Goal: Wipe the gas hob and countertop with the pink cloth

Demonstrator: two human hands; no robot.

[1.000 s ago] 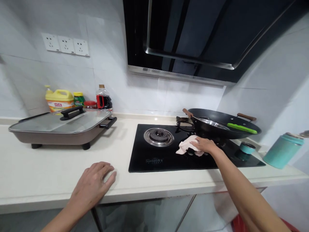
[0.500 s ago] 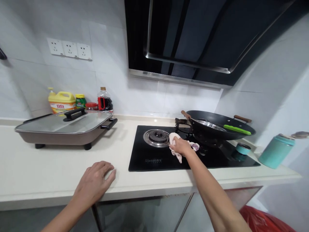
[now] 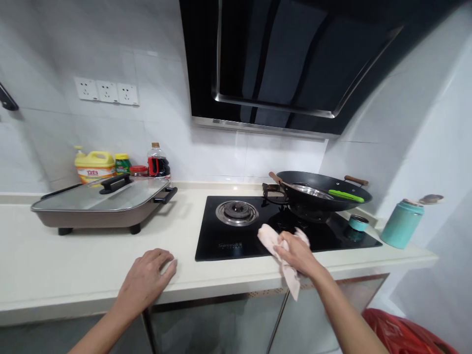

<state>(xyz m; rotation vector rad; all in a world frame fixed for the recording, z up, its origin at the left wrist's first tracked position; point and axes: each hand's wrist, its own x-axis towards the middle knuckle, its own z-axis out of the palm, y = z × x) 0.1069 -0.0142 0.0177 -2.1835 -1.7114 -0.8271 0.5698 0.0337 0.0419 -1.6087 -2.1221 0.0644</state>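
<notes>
A pale pink cloth (image 3: 271,237) is gripped in my right hand (image 3: 298,251) at the front edge of the black gas stove (image 3: 217,253). One end of it lies on the glass, and another hangs down past the counter's edge. My left hand (image 3: 149,275) rests on the white countertop (image 3: 92,260), left of the stove, fingers loosely curved and apart, holding nothing. Behind the cloth, the left burner (image 3: 237,212) is bare. A black wok (image 3: 313,199) with wooden handles sits on the right burner, with a green-handled utensil (image 3: 345,195) in it.
An electric pan with a glass lid (image 3: 96,216) stands on the left, with a yellow detergent jug (image 3: 95,167) and a dark sauce bottle (image 3: 158,162) behind. At right are a teal canister (image 3: 401,225) and its small teal cup (image 3: 358,222). A range hood (image 3: 273,64) overhangs the stove.
My right hand has pulled the cloth from beside the left burner toward the stove's front edge and slightly right. My left hand stays put. The view has tilted up slightly.
</notes>
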